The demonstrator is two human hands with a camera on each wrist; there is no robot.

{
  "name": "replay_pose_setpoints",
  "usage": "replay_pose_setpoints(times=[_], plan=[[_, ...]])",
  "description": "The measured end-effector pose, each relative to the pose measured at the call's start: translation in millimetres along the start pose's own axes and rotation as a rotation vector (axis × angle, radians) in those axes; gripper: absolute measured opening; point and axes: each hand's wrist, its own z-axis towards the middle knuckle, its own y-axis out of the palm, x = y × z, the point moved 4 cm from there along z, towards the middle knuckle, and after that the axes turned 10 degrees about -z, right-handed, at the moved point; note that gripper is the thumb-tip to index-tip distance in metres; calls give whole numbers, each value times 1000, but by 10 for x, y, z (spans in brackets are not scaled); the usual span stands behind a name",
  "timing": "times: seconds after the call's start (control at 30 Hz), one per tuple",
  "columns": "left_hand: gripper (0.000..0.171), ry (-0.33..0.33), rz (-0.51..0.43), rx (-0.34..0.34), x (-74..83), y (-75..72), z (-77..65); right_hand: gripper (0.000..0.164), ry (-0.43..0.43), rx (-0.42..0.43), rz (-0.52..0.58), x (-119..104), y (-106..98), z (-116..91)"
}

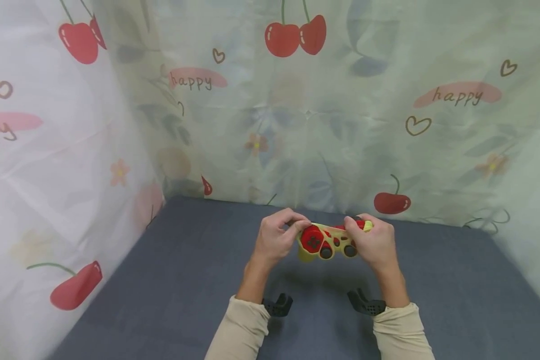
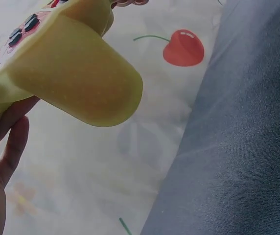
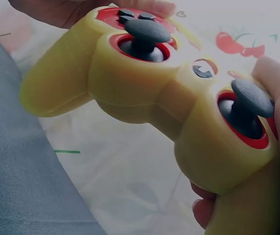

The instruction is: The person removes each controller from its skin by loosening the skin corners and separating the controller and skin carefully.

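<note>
A red game controller (image 1: 312, 239) with black thumbsticks is held in the air above the table, wearing a yellowish, rubbery-looking cover (image 3: 125, 81). My left hand (image 1: 274, 237) pinches the cover at the controller's upper left corner, thumb against fingertips. On the other side, my right hand (image 1: 378, 242) grips the controller's right end, its thumb on the front. Red still shows along the top right edge, beside a bunched bit of cover. In the left wrist view the cover (image 2: 81, 73) wraps one handle. Both thumbsticks (image 3: 147, 32) poke through openings in it.
A dark grey-blue cloth (image 1: 184, 280) covers the table below the hands. Pale curtains (image 1: 297, 125) printed with cherries, hearts and "happy" stand at the back and left. Black wrist mounts (image 1: 279, 305) jut inward from both wrists.
</note>
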Motion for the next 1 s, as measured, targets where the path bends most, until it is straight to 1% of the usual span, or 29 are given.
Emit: replay_pose_setpoints(times=[0.2,0.47,0.6,0.7,0.87,1.0], plan=[[6,52,21,5,21,36,8,49,51,75,0,76,-32,33],[7,65,32,-10,21,25,-2,54,89,100,30,125,4,64],[7,84,48,-30,30,21,-5,57,175,101,47,151,9,50],[7,105,59,-51,35,32,5,59,244,120,50,172,-7,46],[10,150,92,-57,49,49,26,59,280,157,36,167,-46,57],[11,224,160,-34,59,63,6,60,299,140,20,174,-40,46]])
